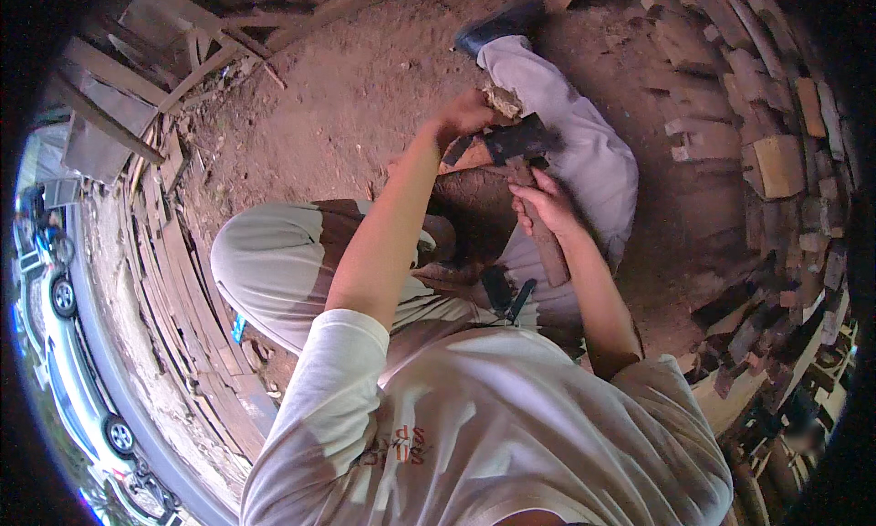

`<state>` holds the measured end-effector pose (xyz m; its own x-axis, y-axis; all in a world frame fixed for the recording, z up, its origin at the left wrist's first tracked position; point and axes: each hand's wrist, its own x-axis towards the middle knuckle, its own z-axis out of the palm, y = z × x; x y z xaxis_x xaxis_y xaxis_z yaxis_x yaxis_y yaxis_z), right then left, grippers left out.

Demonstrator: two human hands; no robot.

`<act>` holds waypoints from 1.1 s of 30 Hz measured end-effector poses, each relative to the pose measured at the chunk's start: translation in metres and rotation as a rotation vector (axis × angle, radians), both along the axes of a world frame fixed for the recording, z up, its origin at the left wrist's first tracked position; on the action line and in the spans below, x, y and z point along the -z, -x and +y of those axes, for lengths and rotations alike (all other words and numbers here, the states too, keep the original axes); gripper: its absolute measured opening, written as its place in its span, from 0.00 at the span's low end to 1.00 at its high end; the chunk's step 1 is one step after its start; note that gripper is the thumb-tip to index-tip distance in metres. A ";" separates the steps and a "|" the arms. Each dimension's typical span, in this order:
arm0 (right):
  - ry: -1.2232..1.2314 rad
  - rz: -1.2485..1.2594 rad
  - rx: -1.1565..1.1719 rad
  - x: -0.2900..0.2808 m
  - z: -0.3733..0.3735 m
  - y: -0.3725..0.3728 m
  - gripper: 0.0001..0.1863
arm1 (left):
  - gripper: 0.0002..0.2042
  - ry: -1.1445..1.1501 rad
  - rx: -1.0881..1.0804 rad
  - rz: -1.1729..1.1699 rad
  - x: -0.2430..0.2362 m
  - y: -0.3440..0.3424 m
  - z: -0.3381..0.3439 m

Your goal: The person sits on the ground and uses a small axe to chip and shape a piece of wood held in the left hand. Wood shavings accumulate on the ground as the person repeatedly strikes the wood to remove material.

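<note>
My left hand point(464, 115) reaches out between my legs, its fingers closed around a pale, rough-edged chunk point(502, 101) whose kind I cannot make out. Just nearer, my right hand point(547, 205) grips a wooden-handled tool point(547, 252) with a heavy dark head point(518, 139); whether it is a hammer or a hatchet is unclear. The head lies close to the left hand, above a brown block point(470, 193) standing between my legs. The contact between head and chunk is hard to see. A small dark object point(497, 291) rests near my lap.
Stacked wooden pieces point(780, 166) rise along the right side. Long boards point(169, 270) lie on the left, with a parked car point(68, 389) beyond them. Timber beams point(119, 74) lean at the far left, and bare brown soil point(347, 79) stretches ahead of me.
</note>
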<state>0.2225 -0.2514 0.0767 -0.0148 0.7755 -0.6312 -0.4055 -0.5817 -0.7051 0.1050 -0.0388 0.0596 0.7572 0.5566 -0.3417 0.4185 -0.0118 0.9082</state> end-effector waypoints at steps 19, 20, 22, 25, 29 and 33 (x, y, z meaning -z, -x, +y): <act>0.136 0.160 0.102 0.029 0.003 -0.032 0.11 | 0.21 -0.517 -0.187 0.091 0.027 0.021 0.000; 0.124 0.168 0.087 0.030 0.007 -0.026 0.11 | 0.23 -0.439 -0.141 -0.008 0.065 0.033 0.005; 0.101 0.230 0.013 0.031 0.013 -0.018 0.11 | 0.25 -0.341 -0.098 -0.111 0.119 0.047 0.000; 0.121 0.150 0.173 0.027 -0.006 -0.039 0.14 | 0.26 -0.361 -0.066 -0.011 0.053 0.001 -0.060; 0.104 0.110 0.239 0.019 -0.007 -0.029 0.14 | 0.25 -0.472 -0.045 -0.143 0.083 0.011 -0.073; 0.032 0.225 0.282 0.031 -0.011 -0.042 0.13 | 0.24 -0.580 0.199 0.000 0.093 -0.004 -0.086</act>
<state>0.2642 -0.2626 0.0460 0.0556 0.7486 -0.6606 -0.6957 -0.4455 -0.5634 0.1086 -0.1246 -0.0335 0.8656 0.5001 -0.0252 0.3576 -0.5821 0.7303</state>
